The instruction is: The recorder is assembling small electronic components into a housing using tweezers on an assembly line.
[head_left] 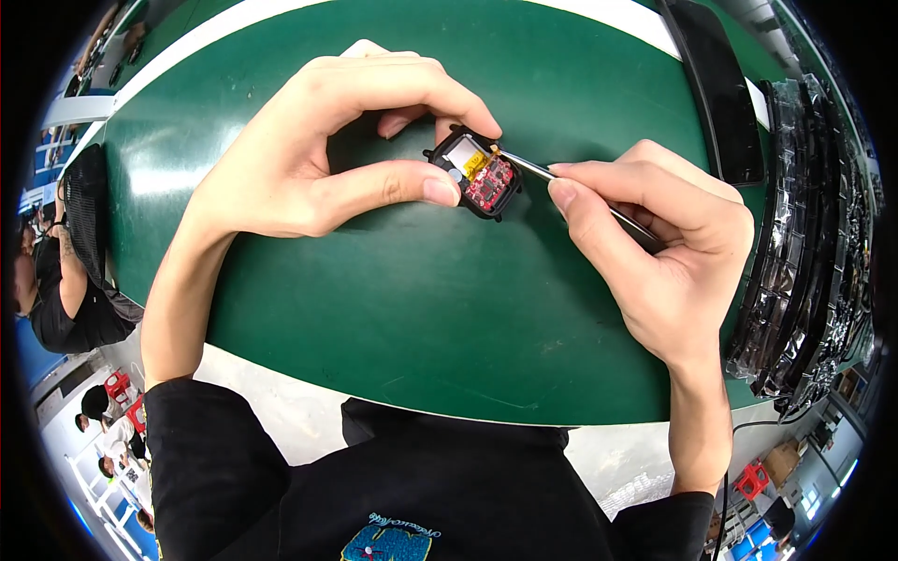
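Above the green tabletop, my left hand (318, 140) pinches a small black watch case (486, 210) between thumb and fingers. The case is without its cover on the side facing me. Inside it show a red circuit board (490, 185), a silvery block that looks like a battery, and a piece of yellow tape (475, 161). My right hand (664, 224) is closed round metal tweezers (528, 165), held like a pen. Their tip meets the upper right edge of the case, near the yellow tape. Whether the tip grips a part there is too small to tell.
The green table (440, 309) spreads under both hands. At the right stand several stacked black trays (795, 243) in clear wrap, beside a dark flat panel (716, 89). A black mesh thing (86, 206) is at the left edge, close to another person (75, 290).
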A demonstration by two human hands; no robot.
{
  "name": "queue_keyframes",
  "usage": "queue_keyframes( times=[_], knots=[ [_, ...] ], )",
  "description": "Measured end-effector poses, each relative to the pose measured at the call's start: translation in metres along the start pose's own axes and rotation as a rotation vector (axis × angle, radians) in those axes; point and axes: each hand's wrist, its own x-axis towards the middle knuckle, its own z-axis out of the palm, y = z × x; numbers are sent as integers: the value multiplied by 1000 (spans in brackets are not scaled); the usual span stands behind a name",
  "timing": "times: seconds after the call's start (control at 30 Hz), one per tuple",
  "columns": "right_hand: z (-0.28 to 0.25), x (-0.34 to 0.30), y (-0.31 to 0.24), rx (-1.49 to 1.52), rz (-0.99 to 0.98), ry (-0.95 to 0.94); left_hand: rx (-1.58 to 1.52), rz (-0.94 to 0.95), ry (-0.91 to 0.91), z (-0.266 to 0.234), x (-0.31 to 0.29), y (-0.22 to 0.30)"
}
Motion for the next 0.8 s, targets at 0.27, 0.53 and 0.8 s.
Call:
queue_keyframes(
  times=[0.27,0.53,0.8],
  knots=[
    [3,1,-1,1,-7,7,40,22,9,2,0,2],
    [3,0,2,-24,-37,11,108,99,-1,4,3,1],
    [2,0,0,-39,-56,8,61,83,0,4,3,3]
  ],
)
